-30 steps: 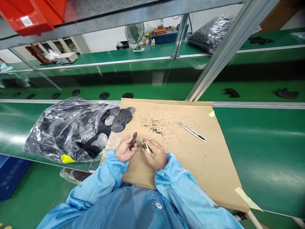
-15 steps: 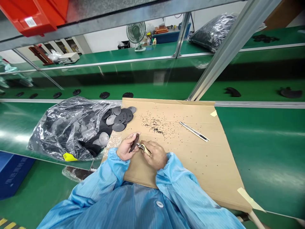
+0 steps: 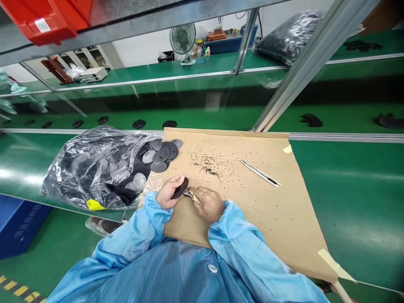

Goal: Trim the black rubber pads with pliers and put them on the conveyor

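Held up on edge in my left hand (image 3: 168, 193) is a dark round disc (image 3: 180, 188), its fingers closed around the rim. My right hand (image 3: 208, 203) is wrapped around a pair of cutting pliers (image 3: 192, 195) with pale yellowish handles. The pliers' metal jaws point left and meet the disc's edge; whether they grip it I cannot tell. Both hands are above a sheet of cardboard (image 3: 252, 227). Beyond them, small black bits (image 3: 212, 171) lie scattered on the cardboard. More grey and black discs (image 3: 159, 166) spill from a clear plastic bag (image 3: 78, 168) at the left.
A slim white-and-black cutter-like tool (image 3: 260, 173) lies on the cardboard at the right. Several dark parts (image 3: 139, 124) sit on the green surface behind. A slanted metal post (image 3: 284, 88) stands beyond the cardboard, with a red bin (image 3: 47, 21) overhead at the left.
The disc has turned in my left hand, showing more of its face. The pliers stay at its edge. The whole view has shifted slightly.
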